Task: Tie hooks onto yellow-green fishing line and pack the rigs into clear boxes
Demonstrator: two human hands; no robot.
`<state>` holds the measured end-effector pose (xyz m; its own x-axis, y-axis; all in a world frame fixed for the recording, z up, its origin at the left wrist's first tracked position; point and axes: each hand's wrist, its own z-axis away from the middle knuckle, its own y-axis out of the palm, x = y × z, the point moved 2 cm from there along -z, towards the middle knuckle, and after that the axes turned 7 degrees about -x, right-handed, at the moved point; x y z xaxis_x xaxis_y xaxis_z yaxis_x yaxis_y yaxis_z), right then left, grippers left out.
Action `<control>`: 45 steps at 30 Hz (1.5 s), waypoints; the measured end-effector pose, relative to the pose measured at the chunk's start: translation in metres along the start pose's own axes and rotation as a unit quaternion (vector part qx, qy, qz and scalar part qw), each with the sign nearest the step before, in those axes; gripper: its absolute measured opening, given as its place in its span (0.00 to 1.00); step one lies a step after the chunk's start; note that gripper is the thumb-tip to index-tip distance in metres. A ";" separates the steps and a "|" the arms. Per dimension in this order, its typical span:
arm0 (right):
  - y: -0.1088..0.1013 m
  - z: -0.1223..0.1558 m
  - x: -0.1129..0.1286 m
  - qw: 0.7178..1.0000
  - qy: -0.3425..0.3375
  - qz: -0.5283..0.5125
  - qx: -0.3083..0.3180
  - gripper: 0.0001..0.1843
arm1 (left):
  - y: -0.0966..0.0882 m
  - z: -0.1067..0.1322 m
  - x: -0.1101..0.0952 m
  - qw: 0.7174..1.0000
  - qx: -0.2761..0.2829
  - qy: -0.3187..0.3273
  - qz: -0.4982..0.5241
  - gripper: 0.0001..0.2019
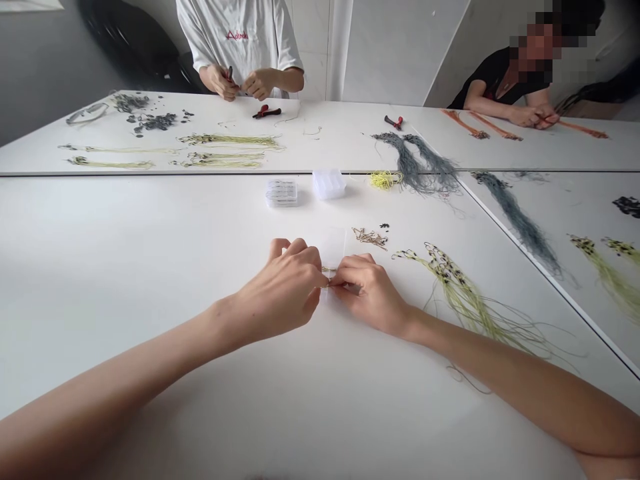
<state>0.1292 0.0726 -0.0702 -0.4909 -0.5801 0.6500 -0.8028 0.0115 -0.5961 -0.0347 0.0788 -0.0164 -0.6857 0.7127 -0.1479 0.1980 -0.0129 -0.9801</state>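
My left hand (295, 277) reaches in from the left with its fingers bent down and closed at the tips. Facing it, my right hand (367, 287) has thumb and fingers pinched together. The fingertips meet over a clear plastic box (334, 241) lying on the white table, its lower part largely hidden by my hands. A thin brownish piece shows between the hands, too small to name. Just beyond my right hand lie a small pile of bronze-coloured metal pieces (370, 238) and a few black bits (384, 227).
Right of my hand lies a bundle of hooks on yellow-green line (465, 287). Ahead stand a filled clear case (281, 193) and another clear box (329, 184), beside yellow line (385, 179) and grey line bundles (415, 163). Two people work across the table, near red-handled pliers (267, 111).
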 end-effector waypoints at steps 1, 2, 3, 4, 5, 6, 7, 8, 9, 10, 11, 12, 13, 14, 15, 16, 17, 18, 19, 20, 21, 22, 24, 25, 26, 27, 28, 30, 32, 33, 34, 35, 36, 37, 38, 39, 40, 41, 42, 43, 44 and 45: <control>0.000 0.000 0.000 1.000 0.002 0.000 0.001 0.11 | 0.000 0.002 -0.003 1.000 -0.001 0.009 -0.016 0.14; 0.000 0.000 0.000 1.000 0.004 0.001 0.002 0.11 | -0.001 0.003 -0.006 0.999 -0.002 0.015 -0.030 0.14; -0.001 -0.001 0.001 1.000 0.005 0.000 0.003 0.11 | 0.000 0.005 -0.008 0.999 -0.001 0.021 -0.040 0.15; -0.001 -0.001 0.001 1.000 0.006 -0.002 0.004 0.11 | 0.000 0.006 -0.011 0.998 0.001 0.026 -0.049 0.15; 0.000 -0.001 0.001 1.000 0.008 -0.003 0.005 0.11 | 0.001 0.007 -0.013 0.998 0.004 0.030 -0.058 0.16; 0.000 -0.002 0.001 1.000 0.009 -0.004 0.006 0.11 | 0.002 0.008 -0.015 0.997 0.007 0.034 -0.068 0.17; 0.001 -0.002 0.001 1.000 0.011 -0.004 0.007 0.11 | 0.003 0.009 -0.016 0.996 0.012 0.038 -0.079 0.18; 0.001 -0.002 0.001 1.000 0.012 -0.004 0.008 0.12 | 0.004 0.010 -0.017 0.995 0.017 0.040 -0.089 0.19; 0.002 -0.003 0.001 1.000 0.012 -0.004 0.008 0.12 | 0.005 0.011 -0.017 0.994 0.021 0.042 -0.097 0.19; 0.002 -0.003 0.002 1.000 0.011 -0.004 0.008 0.12 | 0.006 0.012 -0.016 0.994 0.023 0.043 -0.101 0.20; 0.002 -0.003 0.002 1.000 0.010 -0.003 0.007 0.12 | 0.006 0.012 -0.014 0.994 0.022 0.045 -0.099 0.19; 0.002 -0.003 0.002 1.000 0.009 -0.002 0.007 0.11 | 0.005 0.013 -0.012 0.994 0.021 0.046 -0.092 0.19; 0.002 -0.003 0.002 1.000 0.009 0.000 0.008 0.11 | 0.004 0.013 -0.009 0.996 0.017 0.046 -0.080 0.18; 0.002 -0.002 0.002 1.000 0.010 0.001 0.009 0.11 | 0.002 0.013 -0.005 0.997 0.013 0.042 -0.068 0.18; 0.001 -0.002 0.002 1.000 0.012 0.001 0.010 0.11 | -0.001 0.013 -0.001 0.998 0.008 0.032 -0.057 0.18; 0.001 -0.001 0.002 1.000 0.014 0.000 0.011 0.11 | -0.004 0.012 0.004 0.998 -0.006 0.018 -0.052 0.18; 0.000 -0.001 0.002 1.000 0.015 -0.003 0.012 0.11 | -0.007 0.011 0.008 0.998 -0.022 0.005 -0.051 0.18; 0.000 0.000 0.002 1.000 0.016 -0.004 0.013 0.11 | -0.010 0.010 0.012 0.998 -0.042 -0.008 -0.054 0.18; -0.001 0.001 0.002 1.000 0.016 -0.004 0.013 0.11 | -0.012 0.010 0.015 0.997 -0.056 -0.016 -0.055 0.18; -0.001 0.001 0.002 1.000 0.016 -0.001 0.013 0.10 | -0.014 0.009 0.017 0.996 -0.064 -0.019 -0.055 0.18; -0.001 0.002 0.002 1.000 0.015 0.002 0.012 0.10 | -0.014 0.009 0.018 0.996 -0.066 -0.020 -0.052 0.18; -0.001 0.002 0.002 1.000 0.014 0.005 0.011 0.10 | -0.014 0.009 0.018 0.997 -0.062 -0.016 -0.047 0.18; -0.001 0.002 0.002 1.000 0.011 0.008 0.007 0.10 | -0.011 0.008 0.017 0.998 -0.047 0.000 -0.035 0.18; -0.001 0.003 0.001 1.000 0.010 0.009 0.004 0.10 | -0.009 0.008 0.015 0.999 -0.038 0.011 -0.030 0.18; -0.001 0.003 0.001 1.000 0.008 0.009 0.002 0.10 | -0.007 0.009 0.014 0.999 -0.028 0.022 -0.026 0.18; -0.001 0.003 0.000 1.000 0.007 0.009 0.000 0.10 | -0.005 0.009 0.012 0.999 -0.020 0.032 -0.024 0.18; 0.000 0.003 0.000 1.000 0.006 0.009 0.000 0.10 | -0.004 0.009 0.011 0.999 -0.012 0.040 -0.026 0.17; 0.001 0.003 -0.001 1.000 0.004 0.010 0.000 0.10 | -0.001 0.009 0.008 0.998 -0.007 0.045 -0.036 0.15; 0.001 0.003 -0.001 1.000 0.002 0.011 -0.002 0.10 | 0.000 0.009 0.008 0.998 -0.011 0.043 -0.051 0.14; 0.001 0.003 -0.001 1.000 0.002 0.011 -0.002 0.10 | 0.000 0.008 0.008 0.997 -0.014 0.041 -0.056 0.14; 0.001 0.003 -0.001 1.000 0.002 0.010 -0.002 0.10 | 0.000 0.008 0.008 0.997 -0.016 0.041 -0.061 0.13; 0.001 0.003 -0.001 1.000 0.003 0.010 -0.002 0.10 | -0.001 0.008 0.008 0.997 -0.017 0.043 -0.064 0.13; 0.001 0.003 -0.001 1.000 0.003 0.009 -0.001 0.10 | -0.001 0.008 0.009 0.997 -0.017 0.046 -0.067 0.14; 0.001 0.003 -0.001 1.000 0.004 0.009 -0.001 0.10 | -0.002 0.008 0.010 0.996 -0.018 0.051 -0.070 0.14; 0.001 0.004 -0.001 1.000 0.004 0.009 -0.002 0.10 | -0.003 0.008 0.011 0.996 -0.018 0.055 -0.073 0.14; 0.000 0.004 -0.001 1.000 0.003 0.010 -0.004 0.10 | -0.004 0.007 0.013 0.995 -0.017 0.060 -0.077 0.14; 0.000 0.004 -0.001 1.000 0.003 0.010 -0.006 0.10 | -0.005 0.007 0.014 0.995 -0.016 0.064 -0.079 0.14; 0.000 0.004 -0.001 1.000 0.002 0.010 -0.007 0.10 | -0.006 0.007 0.015 0.994 -0.016 0.067 -0.080 0.14; 0.000 0.004 -0.001 1.000 0.002 0.010 -0.008 0.10 | -0.007 0.007 0.016 0.994 -0.017 0.069 -0.080 0.14; 0.000 0.004 -0.001 1.000 0.002 0.009 -0.008 0.10 | -0.007 0.008 0.016 0.994 -0.018 0.070 -0.079 0.14; 0.000 0.004 -0.001 1.000 0.002 0.009 -0.008 0.10 | -0.008 0.008 0.016 0.994 -0.019 0.073 -0.077 0.15; 0.001 0.004 -0.001 1.000 0.003 0.009 -0.008 0.10 | -0.007 0.008 0.016 0.994 -0.017 0.077 -0.075 0.15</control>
<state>0.1306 0.0705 -0.0731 -0.5079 -0.5751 0.6414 -0.7986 0.0353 -0.6008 -0.0529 0.0844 -0.0127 -0.5949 0.8034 0.0242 0.1266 0.1234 -0.9843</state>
